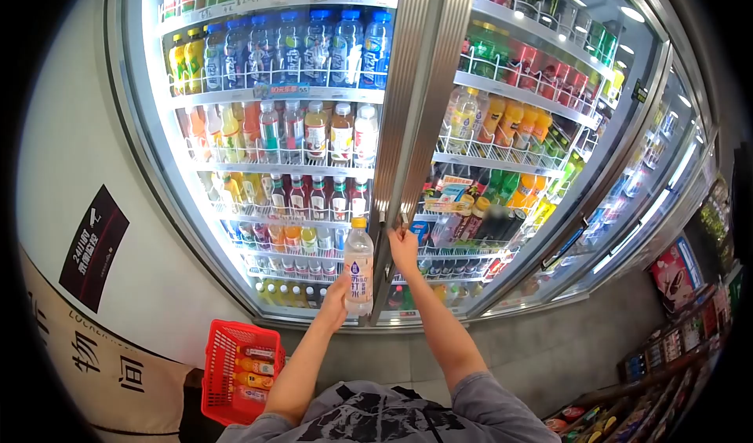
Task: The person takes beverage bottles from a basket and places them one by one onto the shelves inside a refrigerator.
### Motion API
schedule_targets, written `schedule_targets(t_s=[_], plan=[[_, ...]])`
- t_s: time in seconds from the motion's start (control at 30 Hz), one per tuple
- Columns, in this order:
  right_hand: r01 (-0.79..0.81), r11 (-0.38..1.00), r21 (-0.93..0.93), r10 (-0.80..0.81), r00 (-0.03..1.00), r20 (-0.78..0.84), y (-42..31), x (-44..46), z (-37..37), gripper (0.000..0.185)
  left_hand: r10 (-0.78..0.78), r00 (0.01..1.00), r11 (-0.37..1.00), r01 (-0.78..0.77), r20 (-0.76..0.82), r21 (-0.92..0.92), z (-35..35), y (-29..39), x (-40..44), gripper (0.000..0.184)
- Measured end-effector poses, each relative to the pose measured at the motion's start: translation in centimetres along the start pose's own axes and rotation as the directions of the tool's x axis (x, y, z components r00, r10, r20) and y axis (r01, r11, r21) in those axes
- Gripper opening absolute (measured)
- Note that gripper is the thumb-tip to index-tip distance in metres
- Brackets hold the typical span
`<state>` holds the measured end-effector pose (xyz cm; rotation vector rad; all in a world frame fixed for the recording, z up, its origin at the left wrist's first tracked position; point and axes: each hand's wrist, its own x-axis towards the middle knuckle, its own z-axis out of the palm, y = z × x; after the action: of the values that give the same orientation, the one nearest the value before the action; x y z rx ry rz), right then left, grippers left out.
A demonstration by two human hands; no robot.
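Note:
My left hand is wrapped round a clear plastic bottle with a yellow cap and a pale label. The bottle stands upright in front of the left glass door of a drinks fridge. My right hand is closed on the door handle at the metal frame between the two doors. Its fingertips are partly hidden. Behind the glass, lit shelves hold rows of drinks, among them blue-capped bottles on the left and orange drinks on the right.
A red basket with several bottles inside sits on the floor at the lower left, beside a white wall. More fridge doors run off to the right. Shelves of packaged goods stand at the lower right, across the grey floor.

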<state>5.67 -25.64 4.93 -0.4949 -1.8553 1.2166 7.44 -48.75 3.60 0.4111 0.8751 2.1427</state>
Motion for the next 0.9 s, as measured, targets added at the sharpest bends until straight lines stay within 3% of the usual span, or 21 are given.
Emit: schedule_targets(t_s=[0.17, 0.23, 0.3, 0.43, 0.5, 0.63, 0.83, 0.9], plan=[[-0.201, 0.977, 0.067, 0.205, 0.977, -0.052, 1.2, 1.4, 1.2, 0.04, -0.054, 0.998, 0.998, 0.054, -0.012, 0.027, -1.6, -0.3, -1.0, 0.05], [-0.162, 0.985, 0.064, 0.168, 0.981, -0.098, 1.5, 1.6, 1.4, 0.034, -0.05, 0.999, 0.999, 0.05, -0.017, 0.011, -1.4, -0.2, -1.8, 0.05], [-0.298, 0.948, 0.112, 0.3, 0.954, -0.003, 2.3, 1.7, 1.1, 0.034, -0.045, 0.999, 0.999, 0.045, 0.003, 0.009, -1.4, -0.4, -2.5, 0.051], [-0.277, 0.957, 0.084, 0.281, 0.959, -0.034, 1.7, 1.1, 1.0, 0.033, -0.028, 0.999, 0.999, 0.029, -0.042, 0.021, -1.7, -1.6, -5.0, 0.051], [-0.296, 0.954, 0.04, 0.299, 0.951, -0.076, 1.1, 1.0, 1.2, 0.034, -0.068, 0.997, 0.997, 0.069, 0.022, -0.039, -2.0, -1.0, -5.7, 0.051], [-0.292, 0.956, 0.023, 0.292, 0.947, -0.135, 0.4, -0.7, 0.6, 0.035, 0.007, 0.998, 1.0, -0.006, -0.059, 0.015, -0.9, -0.1, -8.8, 0.052], [-0.288, 0.953, 0.09, 0.291, 0.956, -0.032, -1.7, -7.6, -4.7, 0.033, -0.012, 0.997, 1.0, 0.01, -0.073, -0.03, 1.0, -2.8, -10.1, 0.052], [-0.251, 0.968, 0.02, 0.251, 0.967, -0.037, -2.3, -10.0, -6.8, 0.035, 0.0, 0.997, 1.0, -0.001, -0.077, -0.011, 2.0, -4.1, -9.8, 0.052]])
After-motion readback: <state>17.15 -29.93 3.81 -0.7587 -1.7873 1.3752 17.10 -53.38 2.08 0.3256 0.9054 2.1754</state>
